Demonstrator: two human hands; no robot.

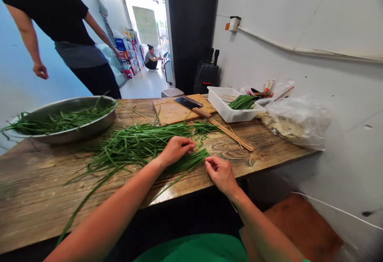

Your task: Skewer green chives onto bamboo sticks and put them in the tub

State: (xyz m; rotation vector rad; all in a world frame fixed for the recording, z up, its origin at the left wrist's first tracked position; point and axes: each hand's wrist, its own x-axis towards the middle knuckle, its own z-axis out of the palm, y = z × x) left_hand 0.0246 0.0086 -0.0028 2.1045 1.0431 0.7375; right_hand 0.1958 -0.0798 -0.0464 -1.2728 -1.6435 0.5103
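Note:
A loose heap of long garlic chives (131, 144) lies across the wooden table, with a neater bundle of chives (191, 160) along its near right side. Over that bundle is my left hand (178, 150), its thumb and fingers pinched together; what they hold, if anything, is too small to make out. At the bundle's right end my right hand (220, 174) is also closed in a pinch, fingertips by the chive ends, and its contents are hidden. Short chive scraps lie just beyond. Bamboo skewers (235, 136) rest to the right of the heap.
A cleaver (197, 110) lies on a cutting board (169, 112). A steel basin (74, 134) of chives stands left, a white tray (236, 116) with skewers and chives right, beside a plastic bag (296, 122). One person stands behind the basin; another crouches near the doorway.

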